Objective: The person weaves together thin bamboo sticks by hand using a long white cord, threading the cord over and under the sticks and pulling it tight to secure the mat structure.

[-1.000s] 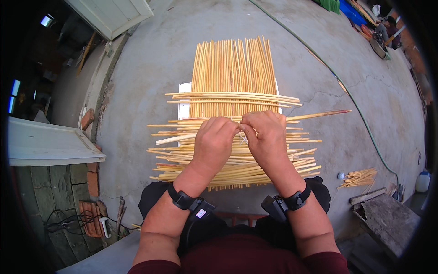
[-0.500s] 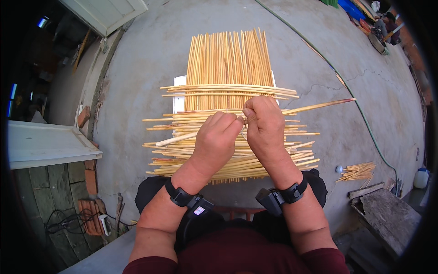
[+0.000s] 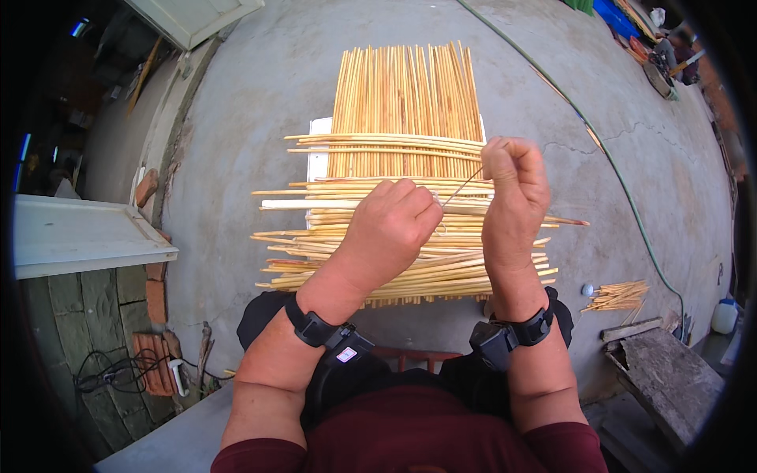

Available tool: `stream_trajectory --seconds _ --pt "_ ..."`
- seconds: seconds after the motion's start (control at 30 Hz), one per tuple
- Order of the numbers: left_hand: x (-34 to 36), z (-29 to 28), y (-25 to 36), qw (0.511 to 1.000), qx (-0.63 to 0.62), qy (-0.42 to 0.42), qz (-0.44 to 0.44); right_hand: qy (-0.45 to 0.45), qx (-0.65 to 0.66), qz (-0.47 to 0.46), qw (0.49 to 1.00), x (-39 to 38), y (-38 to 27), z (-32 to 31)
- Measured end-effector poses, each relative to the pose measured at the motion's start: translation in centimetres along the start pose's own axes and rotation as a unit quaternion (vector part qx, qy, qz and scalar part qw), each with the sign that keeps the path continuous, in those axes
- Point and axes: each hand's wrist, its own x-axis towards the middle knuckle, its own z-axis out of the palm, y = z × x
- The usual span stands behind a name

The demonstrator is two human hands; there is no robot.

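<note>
A mat of yellow bamboo strips lies on the concrete ground, long strips running away from me with crosswise strips woven over them near my knees. My left hand is closed over the crosswise strips, pinching one end of a thin strand. My right hand is raised above the mat, fingers closed on the strand's other end, which is stretched taut between the hands. Both wrists wear black bands.
A small bundle of short bamboo sticks and a little white ball lie at the right. A green hose curves across the concrete. A worn wooden plank sits at lower right, bricks and a white panel at left.
My right hand has lifted up and to the right, pulling the thin strand taut. The left hand has stayed on the crosswise strips.
</note>
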Motion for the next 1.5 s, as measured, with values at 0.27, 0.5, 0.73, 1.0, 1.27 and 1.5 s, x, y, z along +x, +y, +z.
stream_trajectory --seconds 0.27,0.5,0.73,1.0,1.27,1.5 --pt "-1.0 1.0 -3.8 0.984 0.040 0.024 -0.171 -0.053 0.316 0.231 0.919 0.9 -2.2 -1.8" --pt "-1.0 1.9 -4.4 0.956 0.055 0.067 -0.282 -0.438 0.383 0.373 0.723 -1.0 -2.9 -4.6" --pt "0.1 1.1 -2.3 0.969 0.024 0.093 -0.228 -0.150 0.124 0.384 0.903 -1.8 1.4 -1.4" --pt "-0.2 0.5 -0.7 0.978 0.003 0.105 -0.179 -0.179 0.066 0.375 0.907 -3.5 3.1 1.2" --pt "-1.7 2.9 -5.1 0.969 -0.056 0.083 -0.226 -0.303 0.060 0.406 0.860 -4.2 2.2 0.5" --pt "-3.3 7.4 -10.0 0.945 -0.102 0.014 -0.310 -0.426 0.080 0.422 0.796 -6.5 1.3 0.5"
